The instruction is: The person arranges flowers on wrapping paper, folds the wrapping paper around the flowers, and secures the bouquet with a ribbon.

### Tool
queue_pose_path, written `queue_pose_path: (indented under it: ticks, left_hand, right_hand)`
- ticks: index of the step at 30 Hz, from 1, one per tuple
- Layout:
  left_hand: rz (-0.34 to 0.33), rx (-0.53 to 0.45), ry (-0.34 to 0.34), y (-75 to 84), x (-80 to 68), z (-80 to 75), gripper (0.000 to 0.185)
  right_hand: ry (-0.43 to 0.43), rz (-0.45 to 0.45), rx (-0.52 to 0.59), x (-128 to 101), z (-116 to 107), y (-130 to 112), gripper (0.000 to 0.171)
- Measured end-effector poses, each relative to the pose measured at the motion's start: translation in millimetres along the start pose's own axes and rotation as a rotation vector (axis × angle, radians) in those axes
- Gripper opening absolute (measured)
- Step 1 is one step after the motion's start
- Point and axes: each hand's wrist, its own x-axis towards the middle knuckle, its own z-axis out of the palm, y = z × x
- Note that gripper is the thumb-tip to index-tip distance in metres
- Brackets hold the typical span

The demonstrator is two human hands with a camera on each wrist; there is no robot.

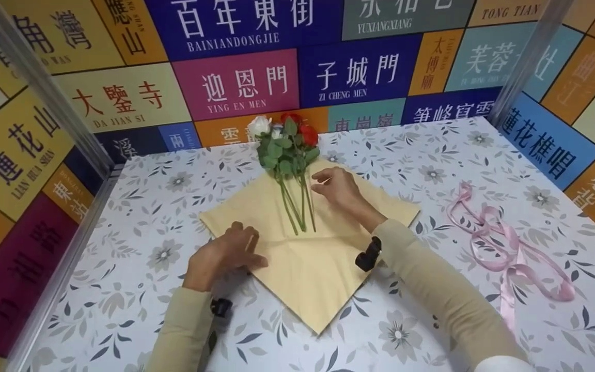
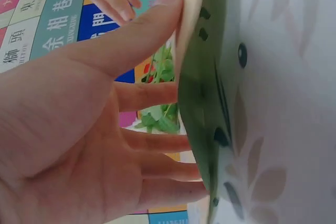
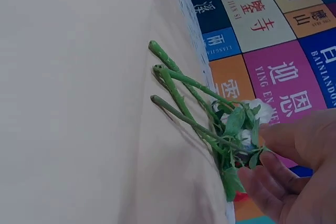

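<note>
Beige wrapping paper [image 1: 308, 258] lies as a diamond on your flower-print tablecloth [image 1: 411, 155] in the head view, with the roses [image 1: 287, 155] laid across its upper half, blooms over the far corner and stems pointing back toward you. Your left hand [image 1: 225, 253] rests at the paper's left edge, fingers bunched together on the sheet. Your right hand [image 1: 340, 190] sits just right of the stems, fingers loosely curled; you cannot tell from here whether they touch the stems. A pink ribbon [image 1: 504, 243] lies well apart on the right.

From your left wrist, the left hand [image 2: 79, 140] shows four straight, slightly spread fingers meeting the paper's edge [image 2: 186, 30], thumb lying along it, with the rose leaves [image 2: 160, 114] beyond.

From your right wrist, the stems [image 3: 184, 98] rest on the paper [image 3: 79, 103]. Your right hand [image 3: 289, 177] is beside the leaves, fingers relaxed and slightly bent, gripping nothing.
</note>
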Motion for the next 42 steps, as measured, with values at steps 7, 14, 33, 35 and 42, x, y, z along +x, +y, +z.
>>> queue_pose_path:
  ticks: [7, 14, 33, 35, 42]
  left_hand:
    - [0.064, 0.018, 0.051, -2.3, -14.8, 0.6, 0.067]
    - [0.142, -0.005, 0.01, -2.3, -26.9, 10.1, 0.082]
    - [0.245, 0.06, 0.026, -15.1, -33.3, 14.6, 0.047]
    - [0.278, 0.074, 0.035, -17.3, -30.5, 14.1, 0.044]
    - [0.308, -0.055, 0.158, -23.7, -16.5, 5.5, 0.026]
  right_hand:
    - [-0.106, -0.22, -0.093, -38, -13, -1, 0.032]
    - [-0.333, -0.455, -0.25, -83, -31, 16, 0.058]
    - [-0.538, -0.602, -0.545, -122, -59, 51, 0.069]
    - [-0.501, -0.612, -0.486, -119, -62, 53, 0.06]
    - [-0.406, -0.594, -0.188, -102, -74, 54, 0.032]
